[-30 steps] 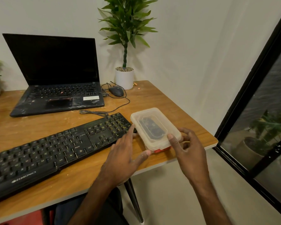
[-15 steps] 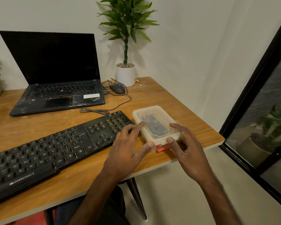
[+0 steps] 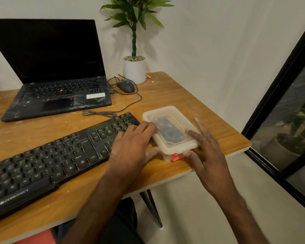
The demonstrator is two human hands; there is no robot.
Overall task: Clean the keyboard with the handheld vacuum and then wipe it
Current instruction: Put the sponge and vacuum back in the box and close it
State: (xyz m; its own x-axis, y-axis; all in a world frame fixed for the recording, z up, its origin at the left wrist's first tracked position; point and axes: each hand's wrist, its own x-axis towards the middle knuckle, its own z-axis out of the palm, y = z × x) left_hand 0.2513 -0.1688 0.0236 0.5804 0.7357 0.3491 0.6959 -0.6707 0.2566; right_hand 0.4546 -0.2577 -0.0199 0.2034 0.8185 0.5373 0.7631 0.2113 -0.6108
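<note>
The keyboard point(image 3: 60, 159) is seen lying on the table point(image 3: 218, 132). Just beside it, the lidded plastic box point(image 3: 159, 111) is touched by both hands: left hand point(image 3: 130, 148) flat on the lid, right hand point(image 3: 209, 155) spread against its side.

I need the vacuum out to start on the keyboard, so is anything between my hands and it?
Yes. The closed translucent lid of the plastic box covers the dark device inside, presumably the vacuum. Both the left hand and right hand rest on the box.
</note>
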